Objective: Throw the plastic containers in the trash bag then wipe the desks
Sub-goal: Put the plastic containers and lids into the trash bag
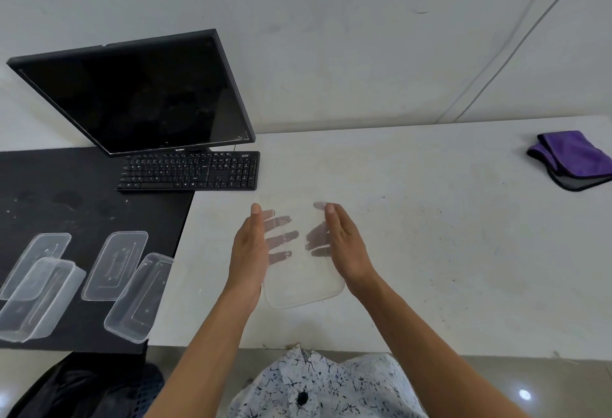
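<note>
I hold a clear plastic container (303, 288) between both hands above the white desk (430, 235). My left hand (248, 252) grips its left side and my right hand (344, 245) its right side; my fingers show through the plastic. Several more clear containers and lids lie on the black desk (49, 192) at the left: a tub (36, 301), a lid (116, 265), another tub (139, 298). A black trash bag (82, 388) sits on the floor below the black desk. A folded purple cloth (573, 159) lies at the white desk's far right.
A black monitor (139, 96) and a black keyboard (192, 170) stand at the back, across the join of the two desks. A wall rises behind the desks. The floor shows along the bottom edge.
</note>
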